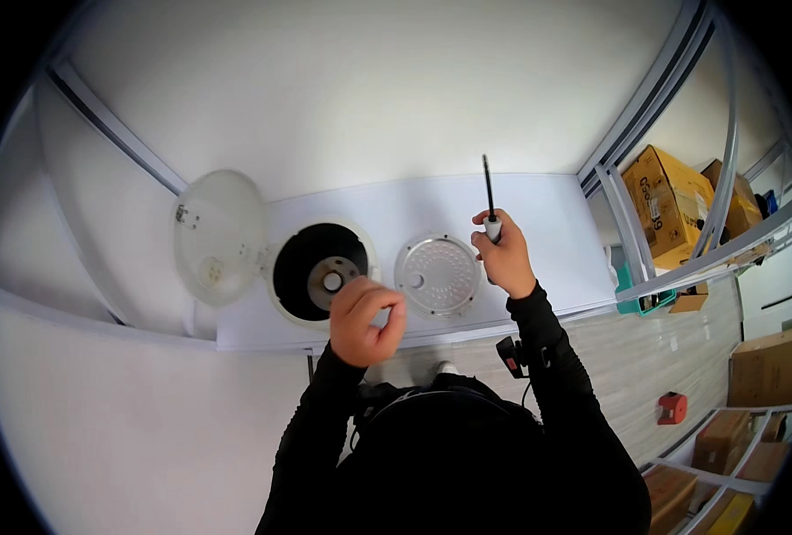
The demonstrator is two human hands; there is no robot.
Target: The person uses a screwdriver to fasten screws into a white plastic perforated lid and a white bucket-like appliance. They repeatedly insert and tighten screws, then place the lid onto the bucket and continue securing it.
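My right hand (pixel 507 259) is closed round the pale handle of a screwdriver (pixel 488 192), whose dark shaft points away from me. My left hand (pixel 366 321) is curled, thumb against fingers, over the near right rim of a rice cooker (pixel 371 250). Anything pinched in it is hidden or too small to make out. The cooker stands open without a pot, showing a dark inside and a round heating plate (pixel 322 282). Its white lid (pixel 226 232) hangs back to the left. Between cooker and right hand lies a round, perforated metal inner lid (pixel 439 275).
All this rests on a white table (pixel 556 241) against a pale wall. Metal frame posts rise at both sides. To the right are a yellow cardboard box (pixel 668 207), a teal bin (pixel 650 303), a red object (pixel 672 408) on the floor, and shelved brown boxes (pixel 723 439).
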